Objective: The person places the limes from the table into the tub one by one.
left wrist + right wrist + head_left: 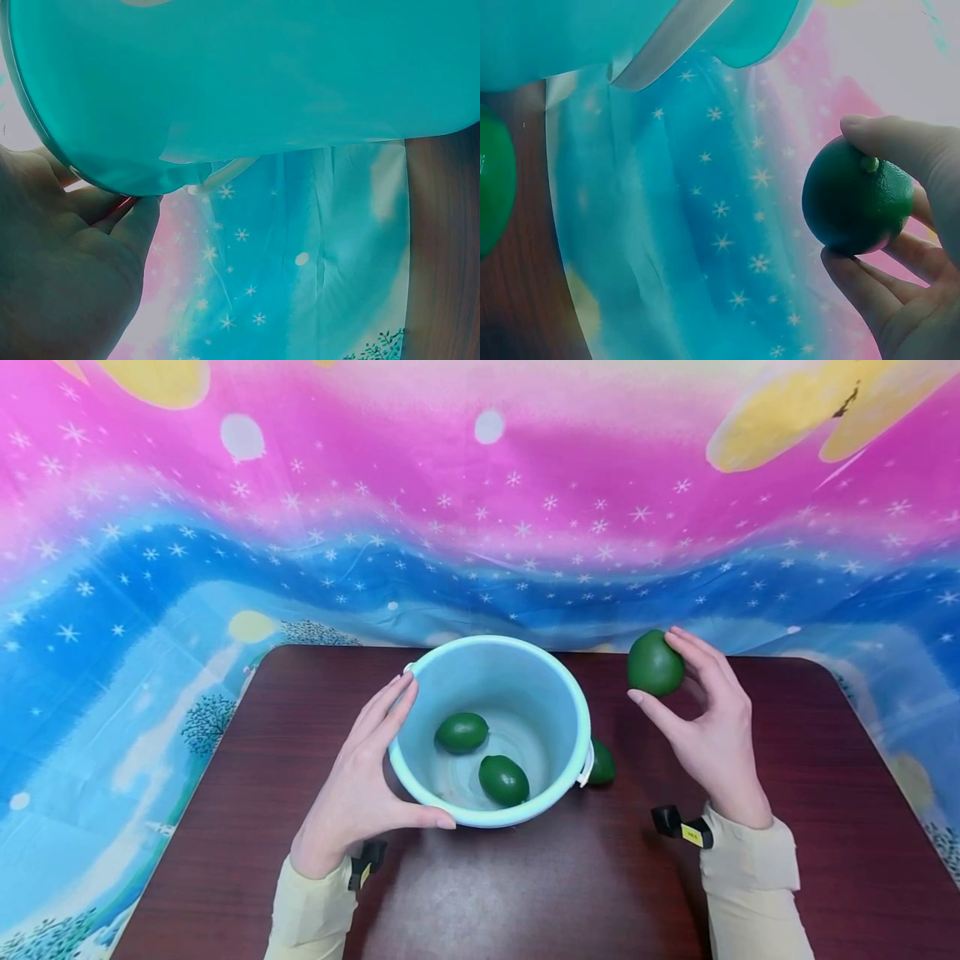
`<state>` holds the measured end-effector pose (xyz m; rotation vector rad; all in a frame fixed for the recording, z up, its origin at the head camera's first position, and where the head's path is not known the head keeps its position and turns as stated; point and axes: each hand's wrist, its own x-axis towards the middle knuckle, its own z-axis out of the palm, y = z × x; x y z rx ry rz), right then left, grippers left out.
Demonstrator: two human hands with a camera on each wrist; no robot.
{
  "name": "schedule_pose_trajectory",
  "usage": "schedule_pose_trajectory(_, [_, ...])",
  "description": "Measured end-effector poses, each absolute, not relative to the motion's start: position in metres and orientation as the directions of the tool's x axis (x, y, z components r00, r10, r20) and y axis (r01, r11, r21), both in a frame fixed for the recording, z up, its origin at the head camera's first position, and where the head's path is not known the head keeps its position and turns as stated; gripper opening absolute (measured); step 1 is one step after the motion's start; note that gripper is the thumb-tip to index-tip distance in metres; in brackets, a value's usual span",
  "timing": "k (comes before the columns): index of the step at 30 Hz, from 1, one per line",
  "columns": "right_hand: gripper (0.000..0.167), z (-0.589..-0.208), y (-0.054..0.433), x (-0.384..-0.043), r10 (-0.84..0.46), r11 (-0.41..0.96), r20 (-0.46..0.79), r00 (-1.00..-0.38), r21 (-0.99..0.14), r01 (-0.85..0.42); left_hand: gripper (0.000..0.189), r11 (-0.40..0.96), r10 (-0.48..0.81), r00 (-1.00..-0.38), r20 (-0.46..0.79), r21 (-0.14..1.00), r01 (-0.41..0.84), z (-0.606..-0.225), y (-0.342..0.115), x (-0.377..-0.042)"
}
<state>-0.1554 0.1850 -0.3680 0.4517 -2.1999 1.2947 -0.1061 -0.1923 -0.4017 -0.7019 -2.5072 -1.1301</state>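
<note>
A light blue bucket [491, 647] stands on the table, with two green limes [462, 732] lying apart inside it. My left hand [362, 777] holds the bucket's left side at the rim, its thumb along the near edge and its fingers farther back. To the right of the bucket, my right hand [712, 718] pinches another lime [656, 662] between thumb and fingers, above the table. The right wrist view shows the stem nub on this held lime [855, 199]. One more lime [602, 763] lies on the table against the bucket's right side, partly hidden by it.
The dark brown wooden table [525, 893] has rounded far corners. A white handle [587, 764] hangs at the bucket's right side. Behind the table and along its sides hangs a pink and blue cloth [450, 527] with snowflakes.
</note>
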Motion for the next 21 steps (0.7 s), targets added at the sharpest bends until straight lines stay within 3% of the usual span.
schedule_pose_trajectory(21, [0.079,-0.351,0.174,-0.140,-0.008,0.417,0.667,-0.745,-0.675,-0.609,0.137,0.577,0.307,-0.837,0.453,0.611,0.542,-0.403,-0.193,-0.106])
